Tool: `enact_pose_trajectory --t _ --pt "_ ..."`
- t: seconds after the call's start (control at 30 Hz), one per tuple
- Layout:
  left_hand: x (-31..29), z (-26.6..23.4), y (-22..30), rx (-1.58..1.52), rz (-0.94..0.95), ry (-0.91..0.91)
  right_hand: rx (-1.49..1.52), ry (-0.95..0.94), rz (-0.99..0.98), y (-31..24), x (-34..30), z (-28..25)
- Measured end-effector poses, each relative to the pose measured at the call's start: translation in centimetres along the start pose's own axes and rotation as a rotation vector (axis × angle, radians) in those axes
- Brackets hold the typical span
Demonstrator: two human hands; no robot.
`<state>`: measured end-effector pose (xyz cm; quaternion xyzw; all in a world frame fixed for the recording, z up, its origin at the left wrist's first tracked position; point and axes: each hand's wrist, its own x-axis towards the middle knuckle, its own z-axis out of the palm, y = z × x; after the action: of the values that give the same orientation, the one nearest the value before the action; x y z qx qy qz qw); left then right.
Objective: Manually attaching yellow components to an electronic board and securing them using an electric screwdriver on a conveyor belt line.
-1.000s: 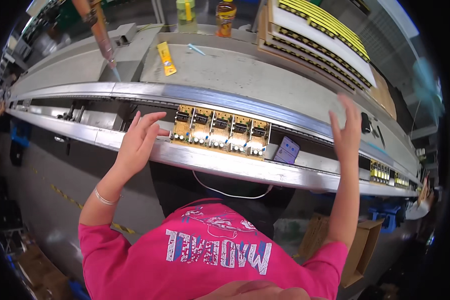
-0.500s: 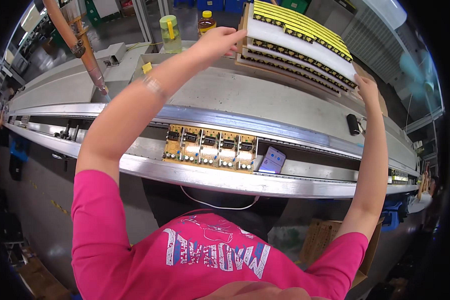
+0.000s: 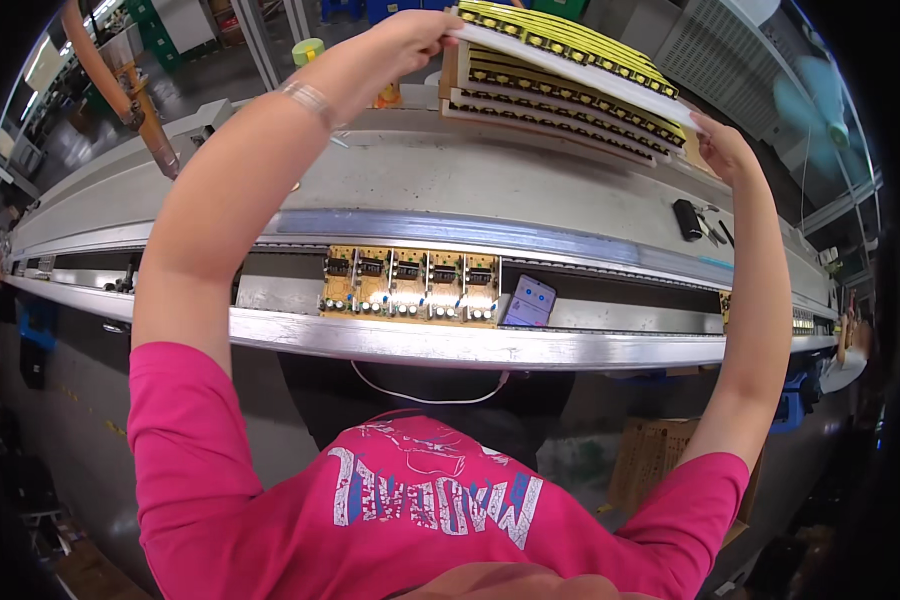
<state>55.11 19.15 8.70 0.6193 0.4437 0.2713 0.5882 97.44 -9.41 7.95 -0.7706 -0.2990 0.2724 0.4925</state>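
Observation:
A white foam tray (image 3: 610,83) carries rows of yellow-and-black components (image 3: 560,42) at the far side of the bench. My left hand (image 3: 417,38) grips its left end, fingers closed at the corner. At the opposite end, my right hand (image 3: 727,152) pinches the right corner. Beneath the tray, a stack of similar trays (image 3: 560,110) holds more such components, and a gap shows between it and the held tray. Nearer to me, a tan circuit board panel (image 3: 410,285) with black parts and small capacitors rests in the rail track, below both raised arms.
A phone (image 3: 530,302) lies in the track right of the panel. Metal rails (image 3: 510,347) run across the front. A black object (image 3: 686,220) and keys lie at the right on the bench. A green-lidded bottle (image 3: 308,52) and an orange duct (image 3: 120,100) stand at back left.
The held tray has risen off the stack and tilts more, with both hands still on its ends. The whole view has also shifted slightly; the circuit board panel appears a little further left.

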Motion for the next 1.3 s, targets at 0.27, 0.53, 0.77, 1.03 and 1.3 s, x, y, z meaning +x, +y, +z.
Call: enact_pose_trajectory --t 0.27,0.53,0.77,1.03,1.3 --pt "-7.8 -1.1 -5.3 -0.048 0.184 0.088 -0.101 0.145 -0.05 0.1 -6.4 6.3" --pt "-5.2 -0.2 -1.6 1.006 0.667 0.25 -0.621 0.244 -1.004 -6.5 -8.6 17.2" --pt "-4.1 2.2 -0.5 0.982 0.857 0.215 -0.951 0.02 -0.793 -9.6 -2.8 21.8" --pt "-3.6 3.2 -0.8 0.823 1.036 0.189 -0.695 0.361 -0.851 -7.7 -9.2 22.8" --pt "-13.4 2.1 -5.0 0.418 0.648 -0.197 -0.074 -0.346 -0.591 1.6 -22.3 24.2"
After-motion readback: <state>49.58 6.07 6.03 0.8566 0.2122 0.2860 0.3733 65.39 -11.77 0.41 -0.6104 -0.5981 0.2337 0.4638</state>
